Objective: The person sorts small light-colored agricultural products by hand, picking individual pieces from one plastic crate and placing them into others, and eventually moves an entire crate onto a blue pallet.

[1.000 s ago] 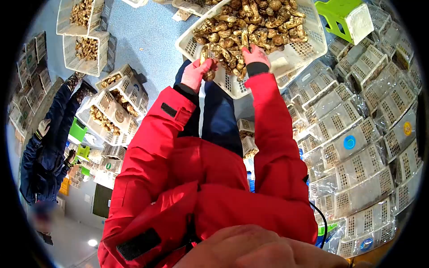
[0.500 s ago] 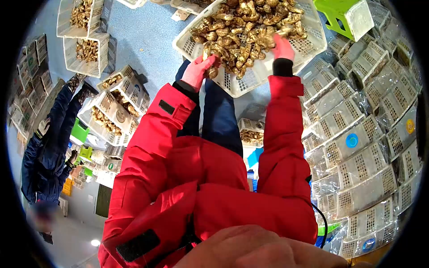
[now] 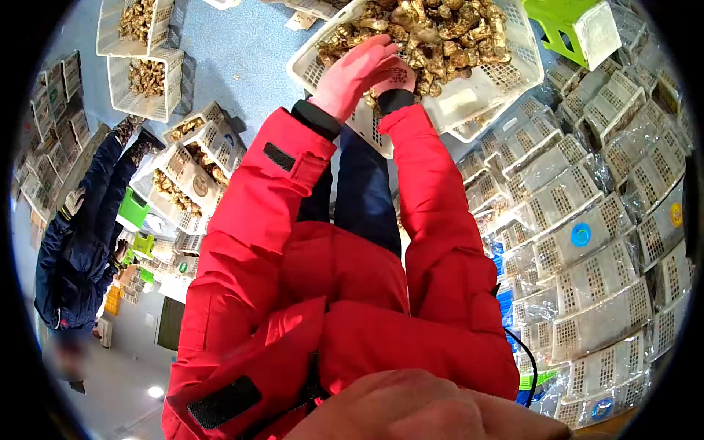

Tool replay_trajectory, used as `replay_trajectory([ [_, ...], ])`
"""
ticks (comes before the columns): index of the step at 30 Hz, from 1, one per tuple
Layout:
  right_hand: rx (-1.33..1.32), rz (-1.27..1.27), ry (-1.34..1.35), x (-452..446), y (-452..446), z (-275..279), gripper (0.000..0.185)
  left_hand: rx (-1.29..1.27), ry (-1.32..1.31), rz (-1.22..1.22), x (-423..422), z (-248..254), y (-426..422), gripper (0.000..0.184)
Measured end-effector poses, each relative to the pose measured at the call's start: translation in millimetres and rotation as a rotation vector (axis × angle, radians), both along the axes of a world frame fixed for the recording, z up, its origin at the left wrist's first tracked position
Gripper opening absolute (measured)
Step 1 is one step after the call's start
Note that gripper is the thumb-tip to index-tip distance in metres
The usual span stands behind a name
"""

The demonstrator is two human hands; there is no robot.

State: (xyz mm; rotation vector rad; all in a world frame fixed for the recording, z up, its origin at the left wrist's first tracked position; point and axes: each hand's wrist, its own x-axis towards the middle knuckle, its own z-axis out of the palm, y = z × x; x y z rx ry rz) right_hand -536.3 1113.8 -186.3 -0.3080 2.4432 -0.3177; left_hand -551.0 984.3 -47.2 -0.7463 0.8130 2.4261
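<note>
Brown-and-cream mushrooms (image 3: 455, 37) lie piled in a white perforated basket (image 3: 524, 70) in front of me. Over the basket's near left part, my pink-gloved left hand (image 3: 352, 77) has its fingers stretched out, pointing up and right; no mushroom shows in it, though its palm side is hidden. Close against it on the right is my right hand (image 3: 397, 76), also pink-gloved, with a dark print on its back. Its fingers are mostly hidden behind the left hand, so what it holds cannot be seen.
White baskets of mushrooms (image 3: 147, 77) stand on the blue floor at the left. A co-worker in dark clothes (image 3: 81, 242) is at the far left. Stacked, plastic-wrapped baskets (image 3: 579, 271) line the right side. A green stool (image 3: 561, 29) stands at the upper right.
My right hand has moved left from the pile's right side to meet my left hand. My left hand has risen and stretched its fingers; the mushroom it held no longer shows.
</note>
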Motion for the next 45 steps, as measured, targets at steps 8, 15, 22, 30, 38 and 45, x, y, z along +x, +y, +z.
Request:
replay_trajectory([
  [8, -1.064, -1.149, -0.68, 6.0, 24.5, 87.5, 0.03, -0.579, 0.011, -0.431, 89.4, -64.4, -16.4, 0.047],
  [15, -0.246, -0.443, -0.116, -7.1, 40.0, 14.0, 0.048, -0.1, -0.321, -0.296, 93.3, -44.0, -27.4, 0.025],
  [22, 0.193, -0.015, -0.237, -35.9, 10.2, -5.0, 0.044, -0.125, -0.413, -0.25, 98.1, -29.7, -50.9, 0.026],
  [30, -1.059, -1.258, -0.67, -2.4, 78.0, 16.4, 0.055, -0.1, -0.268, -0.286, 91.8, -34.5, -38.1, 0.039],
  [38, -1.315, -1.42, -0.792, 4.1, 97.4, 67.7, 0.028, -0.187, -0.076, -0.416, 56.2, -18.4, 2.9, 0.054],
  [45, -1.182, -1.015, -0.773, 28.6, 66.0, 107.7, 0.031, 0.119, -0.145, -0.412, 58.4, 6.9, 13.4, 0.048],
])
